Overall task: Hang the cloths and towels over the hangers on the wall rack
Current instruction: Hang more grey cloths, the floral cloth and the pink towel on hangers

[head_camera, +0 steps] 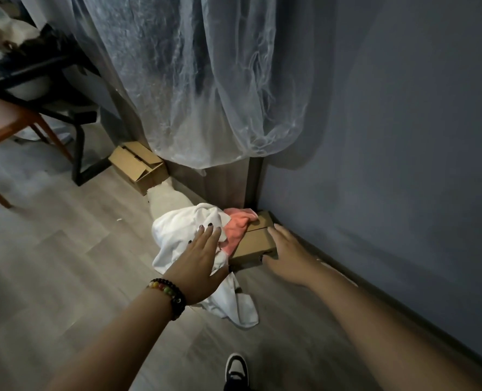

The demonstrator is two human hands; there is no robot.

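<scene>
A white towel [183, 221] lies crumpled over a flat cardboard box [255, 241] on the floor by the wall corner, one end trailing onto the floorboards. A pink cloth [238, 224] lies beside it on the box. My left hand [200, 258], with a bead bracelet on the wrist, is spread flat over the white towel with straight fingers. My right hand [286, 255] reaches over the box's right end, fingers extended; I cannot see whether it touches the box. No hangers or wall rack are in view.
A plastic-covered cabinet [206, 94] stands behind the box. A second open cardboard box [139, 166] and a cream cloth bundle [167, 201] lie left of it. A wooden chair [5, 128] and dark table stand far left. The blue wall [389, 136] runs along the right. My shoe [236, 369] is below.
</scene>
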